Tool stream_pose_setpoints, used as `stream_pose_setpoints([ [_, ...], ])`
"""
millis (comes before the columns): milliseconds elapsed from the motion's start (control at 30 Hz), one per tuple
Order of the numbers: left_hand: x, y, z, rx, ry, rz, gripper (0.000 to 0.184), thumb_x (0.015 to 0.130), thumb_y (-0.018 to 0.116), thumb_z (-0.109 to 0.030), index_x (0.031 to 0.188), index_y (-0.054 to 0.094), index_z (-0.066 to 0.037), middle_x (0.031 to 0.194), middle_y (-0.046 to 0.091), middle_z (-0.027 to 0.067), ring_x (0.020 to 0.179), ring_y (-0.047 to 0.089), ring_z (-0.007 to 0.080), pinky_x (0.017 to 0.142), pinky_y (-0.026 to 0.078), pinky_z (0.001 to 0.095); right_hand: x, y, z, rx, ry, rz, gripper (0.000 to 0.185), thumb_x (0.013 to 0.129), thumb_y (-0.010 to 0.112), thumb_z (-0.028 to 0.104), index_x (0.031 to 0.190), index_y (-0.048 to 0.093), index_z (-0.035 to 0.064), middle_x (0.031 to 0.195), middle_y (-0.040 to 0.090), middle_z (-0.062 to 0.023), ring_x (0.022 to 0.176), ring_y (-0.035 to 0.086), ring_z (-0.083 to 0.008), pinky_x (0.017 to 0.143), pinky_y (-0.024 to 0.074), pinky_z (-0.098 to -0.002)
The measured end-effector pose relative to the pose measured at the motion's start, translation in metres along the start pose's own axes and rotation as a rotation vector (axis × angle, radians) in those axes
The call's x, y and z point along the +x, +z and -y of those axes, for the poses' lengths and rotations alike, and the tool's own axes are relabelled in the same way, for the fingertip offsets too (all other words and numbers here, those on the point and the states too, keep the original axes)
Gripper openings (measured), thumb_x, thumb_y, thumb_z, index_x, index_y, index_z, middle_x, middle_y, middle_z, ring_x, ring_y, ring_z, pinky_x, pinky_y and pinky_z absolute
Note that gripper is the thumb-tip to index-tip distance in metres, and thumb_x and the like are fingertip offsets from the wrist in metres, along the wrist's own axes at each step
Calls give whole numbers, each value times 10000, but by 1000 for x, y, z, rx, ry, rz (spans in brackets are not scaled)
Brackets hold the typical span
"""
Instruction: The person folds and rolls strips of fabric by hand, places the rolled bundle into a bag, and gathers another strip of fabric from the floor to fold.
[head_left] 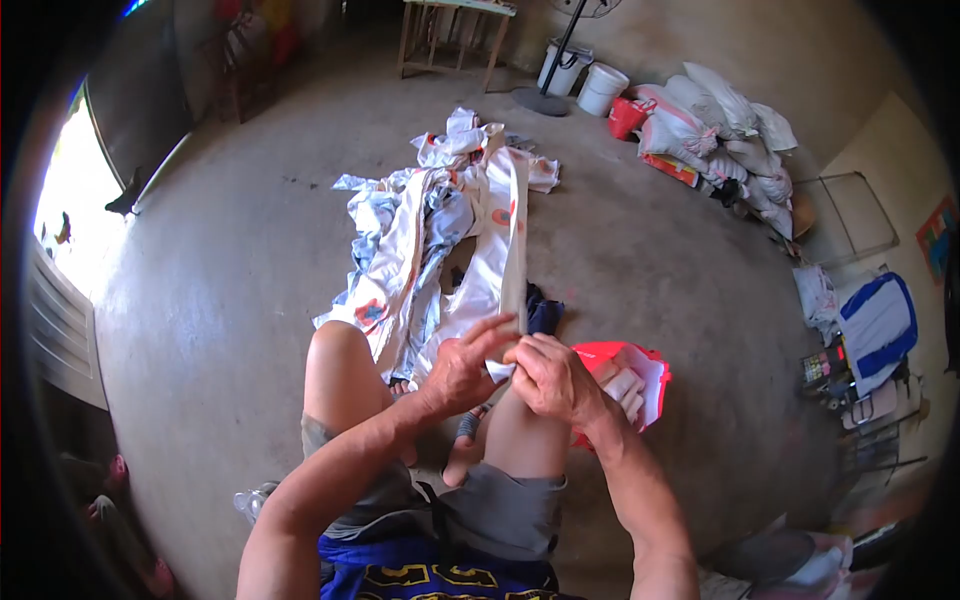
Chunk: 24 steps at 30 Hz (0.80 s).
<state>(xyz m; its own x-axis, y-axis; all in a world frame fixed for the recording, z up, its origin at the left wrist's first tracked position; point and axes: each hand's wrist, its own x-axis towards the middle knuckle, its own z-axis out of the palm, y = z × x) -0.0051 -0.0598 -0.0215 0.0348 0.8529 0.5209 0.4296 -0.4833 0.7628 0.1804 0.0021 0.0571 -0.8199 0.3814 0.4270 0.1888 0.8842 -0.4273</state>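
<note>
A long strip of white printed cloth (513, 250) runs from the pile on the floor up to my hands above my knee. My right hand (555, 378) is closed on the near end of this strip. Beside it, my left hand (458, 372) has its fingers stretched out against the strip, its thumb mostly hidden. A small white fold shows just below the fingers. In front of my knees lies a heap of white and pale blue cloth (400, 240) with red and blue prints. Right of my knee stands a red bag (662, 385) holding rolled pale cloth (625, 388).
Stuffed white sacks (715, 120) lean on the right wall near white buckets (602, 90) and a stand fan (545, 100). A wooden table (458, 8) stands at the back. On the right is a blue and white chair (875, 330). Dark cloth (543, 312) lies by the heap.
</note>
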Motion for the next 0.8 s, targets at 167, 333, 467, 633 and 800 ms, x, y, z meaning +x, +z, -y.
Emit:
stream_pose_setpoints([
  [167, -23, -10, -56, 33, 172, 138, 381, 763, 795, 21, 1124, 710, -64, 1267, 705, 123, 1083, 732, 336, 874, 625, 398, -39, -31, 60, -56, 38, -31, 140, 838, 631, 8, 976, 614, 30, 881, 634, -159, 870, 652, -368, 797, 531, -483],
  [333, -58, -19, -81, -17, 217, 175, 329, 782, 783, -12, 1094, 694, -63, 1075, 734, 94, 946, 749, 322, 780, 626, 402, -64, -20, 104, -18, 33, -47, 146, 826, 642, 8, 971, 630, 27, 889, 621, -127, 867, 651, -347, 780, 532, -461],
  [467, -104, -25, -81, 14, 146, 250, 431, 688, 693, 82, 1093, 731, -60, 1128, 759, 107, 1006, 761, 319, 849, 628, 406, -94, 14, 120, 14, 98, -69, 173, 848, 705, 54, 1018, 678, 45, 977, 660, -99, 955, 671, -314, 874, 549, -435],
  [633, -138, -15, -67, 29, 116, 176, 346, 764, 747, 69, 1089, 745, -50, 1141, 763, 122, 1042, 758, 317, 871, 619, 413, -138, 23, 127, -35, 283, -98, 596, 792, 854, 148, 1337, 627, 72, 1345, 613, -114, 1261, 594, -328, 1090, 478, -471],
  [800, -142, -18, -69, 51, 91, 125, 357, 761, 765, 84, 1087, 724, -54, 1150, 759, 120, 1053, 755, 315, 889, 621, 411, -175, 36, 115, -71, 367, -109, 856, 718, 920, 138, 1459, 501, 47, 1501, 498, -186, 1391, 500, -402, 1177, 426, -506],
])
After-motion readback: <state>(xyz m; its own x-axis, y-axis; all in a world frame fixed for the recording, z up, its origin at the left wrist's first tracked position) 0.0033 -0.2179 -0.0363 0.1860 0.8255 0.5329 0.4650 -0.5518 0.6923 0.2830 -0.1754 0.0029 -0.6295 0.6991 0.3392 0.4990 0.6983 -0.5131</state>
